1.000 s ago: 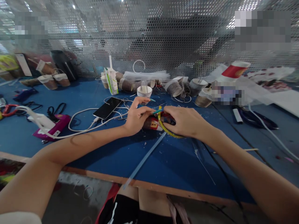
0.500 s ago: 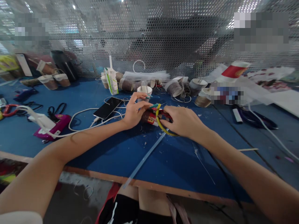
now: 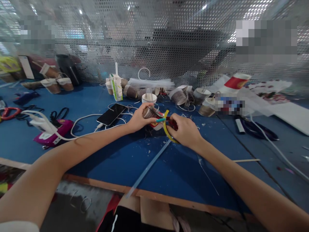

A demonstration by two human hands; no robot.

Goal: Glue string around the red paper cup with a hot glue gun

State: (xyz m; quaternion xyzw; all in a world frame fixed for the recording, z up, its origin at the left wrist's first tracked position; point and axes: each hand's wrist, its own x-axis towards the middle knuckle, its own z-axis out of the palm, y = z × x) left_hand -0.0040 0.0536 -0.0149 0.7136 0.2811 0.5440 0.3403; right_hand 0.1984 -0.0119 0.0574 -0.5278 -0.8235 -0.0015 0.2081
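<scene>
Hands meet over the middle of the blue desk. The left hand has its grip closed around a small paper cup lying on its side, brown-walled with a red and white end, thumb on top and fingers curled beneath. A teal-tipped stick pokes out between the two hands, just at the left thumb. The right hand is closed on a red-handled tool — what kind I cannot tell, since the fingers cover most of it — and a curved yellow strip loops around its knuckles, touching the cup's end.

A long clear strip lies on the desk from under the hands toward the near edge. Left of the hands, a black phone lies flat with a white cable plugged in, running to a pink and white block farther left. Behind the hands stands a white cup, and beyond it a row of brown paper cups lies tumbled against a perforated metal screen. A green and white drink carton with a straw stands upright at the left end of that row — near the phone but apart from it. A red and white cup sits far right on white sheets.
</scene>
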